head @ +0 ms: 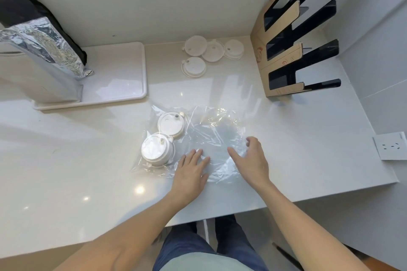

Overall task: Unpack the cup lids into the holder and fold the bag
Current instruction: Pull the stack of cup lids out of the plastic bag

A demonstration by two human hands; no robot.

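Nearest the body, both hands lie on the clear plastic bag point(211, 138), which is spread flat on the white counter point(308, 138). The left hand point(191, 171) is flat, fingers splayed wide, pressing the near edge of the film. The right hand point(253, 158) rests at about three o'clock from it, fingers loosely open and curled; whether it pinches any film I cannot tell.

At about ten o'clock from the left hand, a stack of lids point(156, 149) and a single lid point(170, 124) appear to remain inside the bag, at its left end. Here lies the main risk: if the bag is folded or flattened now, the lids get trapped in the fold, or they slide out and scatter across the smooth counter.

The film is thin and slippery, so a pull from the right end alone may drag the whole bag and tip the stack.

Further out, around twelve o'clock, four loose lids point(211, 55) sit on the counter, not yet in the holder point(286, 50), which stands at roughly one o'clock with its slots looking empty. Feeding lids in carelessly may jam them or nudge the light cardboard-faced holder.

At the far left, about ten o'clock, a tray point(123, 77) carries a foil bag point(44, 39), well apart from the work.
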